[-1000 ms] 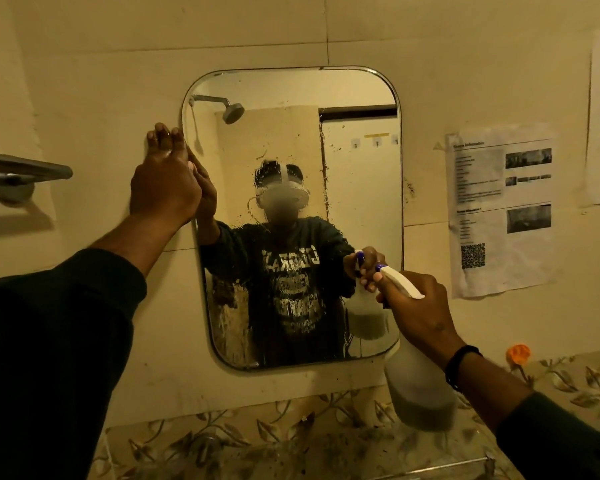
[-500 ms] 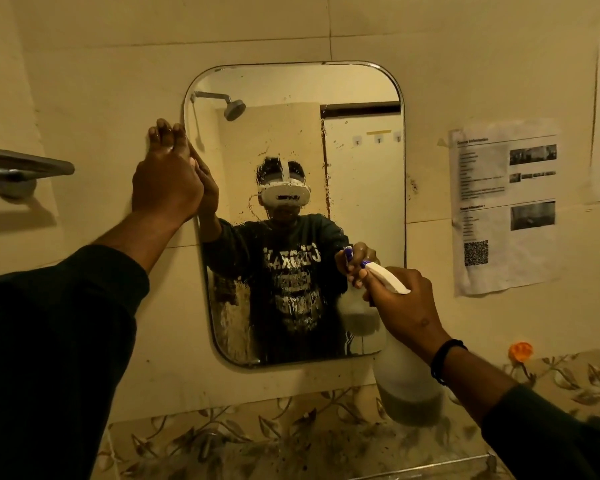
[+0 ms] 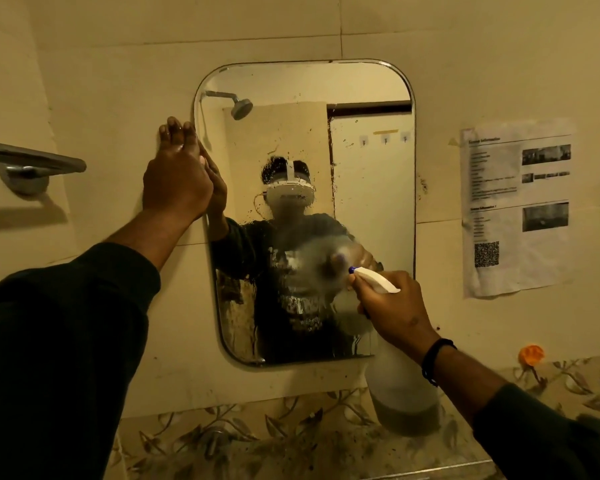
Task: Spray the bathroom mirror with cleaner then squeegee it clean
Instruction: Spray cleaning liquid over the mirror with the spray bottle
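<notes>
Against the left edge of the mirror (image 3: 368,202) the left hand (image 3: 175,178) pressed flat with straight fingers, while the right hand (image 3: 392,306) gripped the spray bottle (image 3: 404,396) before its lower right, misting wet, streaked glass, squeegeeing apparently not yet begun.

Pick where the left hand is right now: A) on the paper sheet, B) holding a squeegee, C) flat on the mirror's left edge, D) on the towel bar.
C: the left hand lies with straight fingers against the left edge of the mirror, apart from the towel bar.
</notes>
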### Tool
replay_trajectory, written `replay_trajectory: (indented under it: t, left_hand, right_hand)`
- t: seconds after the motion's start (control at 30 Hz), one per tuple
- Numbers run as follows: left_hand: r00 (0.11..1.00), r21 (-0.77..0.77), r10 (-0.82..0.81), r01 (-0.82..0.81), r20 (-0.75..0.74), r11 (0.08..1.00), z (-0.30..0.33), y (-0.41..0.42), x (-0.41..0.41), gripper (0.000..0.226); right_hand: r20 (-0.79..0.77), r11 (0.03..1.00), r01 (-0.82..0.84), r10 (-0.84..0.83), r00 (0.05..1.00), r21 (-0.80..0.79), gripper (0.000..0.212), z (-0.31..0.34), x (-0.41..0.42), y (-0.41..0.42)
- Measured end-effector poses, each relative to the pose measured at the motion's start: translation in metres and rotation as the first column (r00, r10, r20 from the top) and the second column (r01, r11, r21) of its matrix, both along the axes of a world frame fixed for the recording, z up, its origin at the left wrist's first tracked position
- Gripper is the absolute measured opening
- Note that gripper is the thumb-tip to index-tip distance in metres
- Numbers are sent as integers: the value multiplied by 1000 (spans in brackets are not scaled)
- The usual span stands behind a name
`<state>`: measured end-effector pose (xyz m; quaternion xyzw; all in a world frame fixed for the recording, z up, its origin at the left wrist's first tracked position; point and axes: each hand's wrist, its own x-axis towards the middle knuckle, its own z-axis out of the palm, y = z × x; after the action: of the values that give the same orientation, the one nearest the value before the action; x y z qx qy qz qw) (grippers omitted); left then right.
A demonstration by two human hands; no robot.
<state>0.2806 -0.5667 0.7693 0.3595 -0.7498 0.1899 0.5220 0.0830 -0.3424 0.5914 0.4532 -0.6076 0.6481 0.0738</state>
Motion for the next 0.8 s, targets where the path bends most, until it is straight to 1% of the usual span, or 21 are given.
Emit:
replay_trajectory:
  t: [0.1,0.17,0.27,0.37,0.43,0.53,0.63,0.7,0.8]
  left_hand:
    - [1000,-3,2,-2,-1,1000,-1,-2,0,55]
    - [1000,-8,-2,2,-3,1000,-1,-4,0,55]
    - [1000,-11,-2,2,-3,1000,0,-5,0,55]
    - [1000,-12,-1,1,-2,1000,0,-3,0,55]
    - [1000,-12,-2,2,-5,1000,0,-2,0,54]
    - [1000,-14,-4,4,-2,1000,-1,-2,0,53]
    - [1000,-10,-6,6,-6,1000,0,-1,1,54]
    - [1000,-8,-7,7,-1,1000,0,0,0,53]
    - [1000,-5,0,1,10,1000,0,0,1,53]
  right_hand:
    - [4,1000,11,-12,1000,23,21,-2,3,-2]
    - [27,999,-36,36,999,17,21,-2,6,-3]
    - [-14,996,-85,85,996,11,27,-1,12,-6]
    - [-29,997,-74,74,997,5,26,-1,16,-10]
    - [-15,998,-55,56,998,16,25,-3,18,-14]
    - [24,999,-50,49,998,12,18,-7,22,-18]
    - [88,987,-160,160,983,-1,21,-6,27,-21]
    - [76,978,-208,207,975,3,25,-5,32,-23]
    - [32,978,-207,207,978,5,25,-4,39,-30]
